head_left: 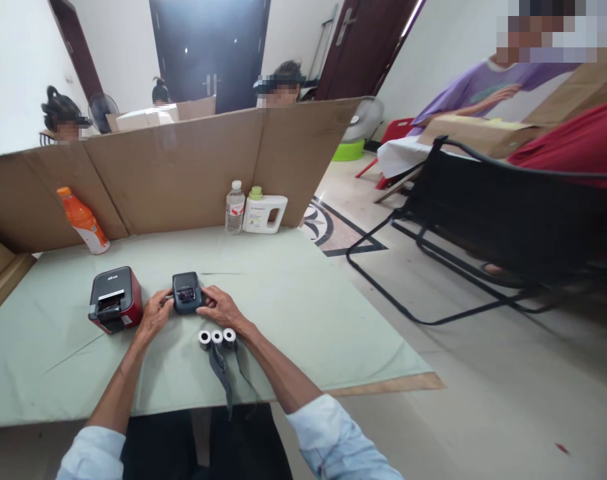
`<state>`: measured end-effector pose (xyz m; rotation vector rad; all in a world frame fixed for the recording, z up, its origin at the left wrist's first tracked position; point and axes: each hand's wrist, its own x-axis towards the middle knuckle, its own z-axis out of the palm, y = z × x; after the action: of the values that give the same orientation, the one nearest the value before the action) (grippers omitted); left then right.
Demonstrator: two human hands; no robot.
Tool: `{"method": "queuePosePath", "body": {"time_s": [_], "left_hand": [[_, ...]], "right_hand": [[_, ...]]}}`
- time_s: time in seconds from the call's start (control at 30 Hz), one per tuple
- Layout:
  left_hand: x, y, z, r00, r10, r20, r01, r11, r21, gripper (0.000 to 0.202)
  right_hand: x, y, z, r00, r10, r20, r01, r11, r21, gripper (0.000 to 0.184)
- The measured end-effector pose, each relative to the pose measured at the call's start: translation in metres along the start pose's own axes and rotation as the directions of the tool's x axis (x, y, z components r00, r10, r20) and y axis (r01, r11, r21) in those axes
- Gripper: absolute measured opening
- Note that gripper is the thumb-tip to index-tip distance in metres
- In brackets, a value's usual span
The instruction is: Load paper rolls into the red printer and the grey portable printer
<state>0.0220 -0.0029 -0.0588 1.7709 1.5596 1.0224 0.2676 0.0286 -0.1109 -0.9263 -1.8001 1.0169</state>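
On the table, a small dark portable printer (186, 293) sits between my two hands. My left hand (156, 313) grips its left side, fingertips against the casing. At its lower right edge, my right hand (222, 308) holds it with thumb and fingers. To the left of my left hand stands a larger black and red printer (116, 300) with a slot in its top. Three small paper rolls (216, 337) lie in a row near my right wrist, and a dark strap (219, 377) trails from them toward the table's front edge.
A cardboard partition (183, 177) lines the table's back. Before it stand an orange bottle (86, 223), a clear water bottle (235, 210) and a white jug (266, 213). A black folding chair (483, 220) stands right of the table (303, 293). Several people sit beyond.
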Motion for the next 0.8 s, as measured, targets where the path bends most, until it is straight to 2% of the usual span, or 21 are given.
{"method": "queuePosePath", "body": {"time_s": [0.07, 0.17, 0.23, 0.47, 0.67, 0.8], "left_hand": [[0.013, -0.001, 0.003, 0.995, -0.103, -0.017, 0.102, 0.994, -0.031, 0.037], [0.03, 0.001, 0.008, 0.961, -0.275, -0.022, 0.273, 0.959, -0.079, 0.031], [0.037, 0.004, 0.009, 0.941, -0.339, -0.014, 0.336, 0.936, -0.103, 0.026], [0.044, 0.006, 0.006, 0.911, -0.412, -0.002, 0.406, 0.9, -0.158, 0.014], [0.048, 0.008, 0.004, 0.898, -0.44, 0.025, 0.434, 0.873, -0.222, 0.02], [0.05, 0.01, 0.003, 0.887, -0.457, 0.058, 0.457, 0.857, -0.237, 0.02]], "right_hand": [[0.0, 0.0, 0.001, 1.0, 0.001, -0.002, -0.001, 1.0, -0.01, 0.061], [0.0, -0.001, 0.001, 1.0, -0.003, -0.002, 0.003, 1.0, -0.022, 0.063], [0.0, -0.002, 0.001, 1.0, -0.008, -0.004, 0.008, 0.999, -0.032, 0.064], [-0.001, -0.003, 0.002, 1.0, -0.01, -0.009, 0.009, 0.999, -0.047, 0.061], [-0.001, -0.002, 0.003, 1.0, -0.017, -0.012, 0.017, 0.998, -0.064, 0.062], [-0.001, -0.001, 0.004, 1.0, -0.002, -0.021, 0.001, 0.997, -0.078, 0.068]]}}
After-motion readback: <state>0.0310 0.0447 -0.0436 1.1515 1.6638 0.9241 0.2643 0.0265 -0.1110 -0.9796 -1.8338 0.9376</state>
